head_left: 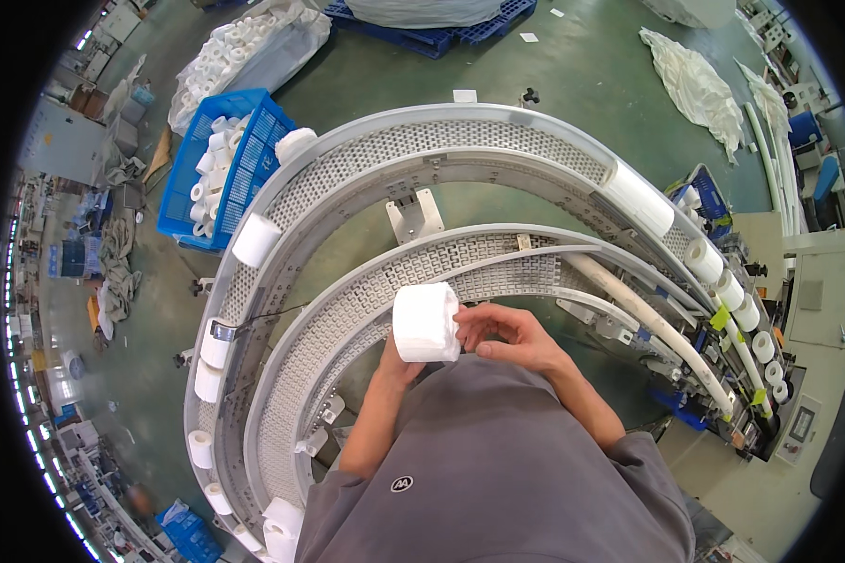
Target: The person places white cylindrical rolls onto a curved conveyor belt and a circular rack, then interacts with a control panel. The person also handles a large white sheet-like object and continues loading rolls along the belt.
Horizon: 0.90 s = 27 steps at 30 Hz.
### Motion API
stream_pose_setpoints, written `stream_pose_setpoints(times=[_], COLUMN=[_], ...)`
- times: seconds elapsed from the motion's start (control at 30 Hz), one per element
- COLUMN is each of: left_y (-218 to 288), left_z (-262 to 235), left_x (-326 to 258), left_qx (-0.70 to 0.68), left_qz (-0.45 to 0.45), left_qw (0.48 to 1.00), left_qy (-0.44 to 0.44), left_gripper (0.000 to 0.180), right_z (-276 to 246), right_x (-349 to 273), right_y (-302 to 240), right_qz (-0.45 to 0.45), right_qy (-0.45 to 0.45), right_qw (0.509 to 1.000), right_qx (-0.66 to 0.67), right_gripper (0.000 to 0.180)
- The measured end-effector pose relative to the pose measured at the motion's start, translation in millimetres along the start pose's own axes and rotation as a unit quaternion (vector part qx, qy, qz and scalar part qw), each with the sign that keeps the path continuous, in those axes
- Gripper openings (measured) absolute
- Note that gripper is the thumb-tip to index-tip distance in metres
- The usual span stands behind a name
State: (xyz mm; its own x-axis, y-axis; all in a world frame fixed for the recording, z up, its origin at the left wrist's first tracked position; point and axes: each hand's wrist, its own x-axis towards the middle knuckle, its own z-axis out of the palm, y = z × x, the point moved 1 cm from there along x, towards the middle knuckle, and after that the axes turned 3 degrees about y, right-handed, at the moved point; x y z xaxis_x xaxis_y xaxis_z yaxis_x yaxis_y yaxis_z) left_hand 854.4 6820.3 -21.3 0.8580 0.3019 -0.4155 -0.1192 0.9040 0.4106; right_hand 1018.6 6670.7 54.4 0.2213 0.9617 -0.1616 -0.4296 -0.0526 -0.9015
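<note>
a blue crate (239, 159) full of white paper rolls stood on the green floor at the far left, with a clear bag of more rolls (253, 47) behind it. beside it the outer curved conveyor (460, 141) carried single rolls spaced along its grey belt, one (254, 240) lying near the crate. the inner curved conveyor (347, 310) ran just in front of the person in the grey shirt. the left hand (399, 361) sat under and behind a white paper roll (425, 323), mostly hidden by it, so its grip could not be told. the roll was held up above the inner belt at chest height. the right hand (502, 333) had its fingers curled against the roll's right end face, grip pinching the roll. further right, more rolls (734, 291) queued in a line toward a machine
</note>
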Motion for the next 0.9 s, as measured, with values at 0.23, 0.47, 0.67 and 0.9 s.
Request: stream_pose_setpoints(times=[0.23, 0.47, 0.67, 0.9], left_y=[-10, 8, 38, 167], left_z=[2, 11, -16, -46], left_x=[7, 2, -8, -10], left_qx=[-0.011, 0.082, 0.111, 0.391], left_qz=[-0.019, -0.052, -0.105, 0.02], left_qw=[1.0, 0.995, 0.987, 0.908], left_qy=[0.014, 0.007, 0.059, 0.149], left_gripper=[0.046, 0.061, 0.064, 0.052], right_z=[-4, -17, -26, -25], right_x=[4, 7, 3, 9], right_y=[-1, 16, 42, 57], right_qz=[0.01, 0.052, 0.068, 0.103], right_qy=[0.057, 0.227, 0.28, 0.252], right_qw=[0.998, 0.972, 0.958, 0.962], right_qx=[0.006, -0.032, -0.005, -0.017], right_gripper=[0.039, 0.024, 0.024, 0.023])
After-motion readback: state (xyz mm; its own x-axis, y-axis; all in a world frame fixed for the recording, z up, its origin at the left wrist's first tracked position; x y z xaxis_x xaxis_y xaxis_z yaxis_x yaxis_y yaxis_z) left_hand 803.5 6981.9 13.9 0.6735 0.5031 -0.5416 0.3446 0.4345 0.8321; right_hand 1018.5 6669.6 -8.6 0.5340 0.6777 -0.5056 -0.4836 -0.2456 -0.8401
